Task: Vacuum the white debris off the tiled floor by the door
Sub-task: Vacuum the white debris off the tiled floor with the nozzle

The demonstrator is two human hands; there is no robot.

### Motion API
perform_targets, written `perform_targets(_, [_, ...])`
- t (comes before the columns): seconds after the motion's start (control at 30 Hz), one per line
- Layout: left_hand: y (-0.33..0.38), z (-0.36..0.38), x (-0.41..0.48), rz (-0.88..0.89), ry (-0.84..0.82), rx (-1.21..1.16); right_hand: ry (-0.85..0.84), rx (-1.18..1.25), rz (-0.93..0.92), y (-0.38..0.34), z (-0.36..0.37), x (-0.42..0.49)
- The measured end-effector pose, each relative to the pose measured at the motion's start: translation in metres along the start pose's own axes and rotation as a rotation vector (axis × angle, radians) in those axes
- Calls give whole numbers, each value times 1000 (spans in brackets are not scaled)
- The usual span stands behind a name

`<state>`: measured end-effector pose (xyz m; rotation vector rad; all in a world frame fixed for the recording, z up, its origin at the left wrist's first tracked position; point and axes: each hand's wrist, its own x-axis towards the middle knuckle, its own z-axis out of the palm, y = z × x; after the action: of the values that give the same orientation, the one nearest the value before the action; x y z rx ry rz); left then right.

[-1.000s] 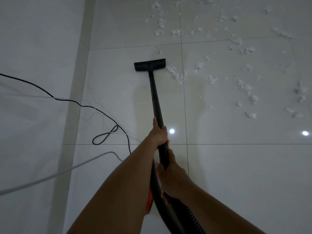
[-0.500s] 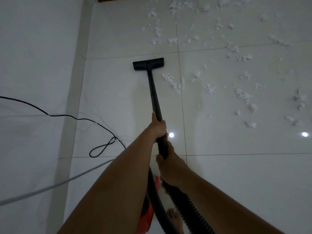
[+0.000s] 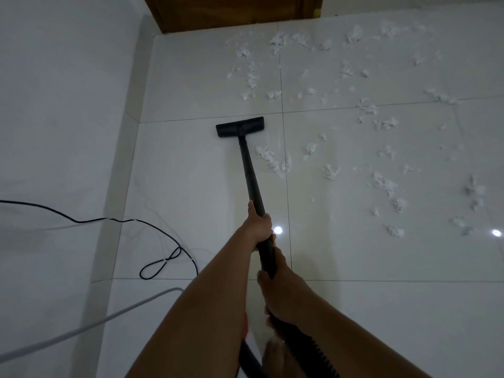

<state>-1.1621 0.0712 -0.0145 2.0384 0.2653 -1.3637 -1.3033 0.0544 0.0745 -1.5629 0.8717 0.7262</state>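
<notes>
A black vacuum wand [image 3: 249, 170] runs from my hands to its flat floor head [image 3: 240, 126], which lies on the white tiled floor [image 3: 191, 173]. My left hand [image 3: 259, 225] grips the wand higher up. My right hand [image 3: 278, 290] grips it lower, where the ribbed hose [image 3: 308, 347] begins. White shredded debris [image 3: 272, 159] lies just right of the wand. More debris [image 3: 387, 184] is scattered to the right and toward the wooden door [image 3: 231, 12].
A white wall [image 3: 60, 105] borders the floor on the left. A black power cord [image 3: 161, 266] loops by the wall, with a grey cable [image 3: 81, 328] below it. A red vacuum part [image 3: 245, 326] and my bare foot [image 3: 275, 358] show under my arms.
The view has tilted up, so the wooden door now shows at the top. The floor head has slid forward, leaving the nearest debris clump beside the wand. Both hands keep their grip.
</notes>
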Motion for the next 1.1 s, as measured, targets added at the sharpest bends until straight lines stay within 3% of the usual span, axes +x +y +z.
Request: perform_targets(1.1, [124, -148, 122, 43, -27, 85, 22, 227, 103, -185, -1, 133])
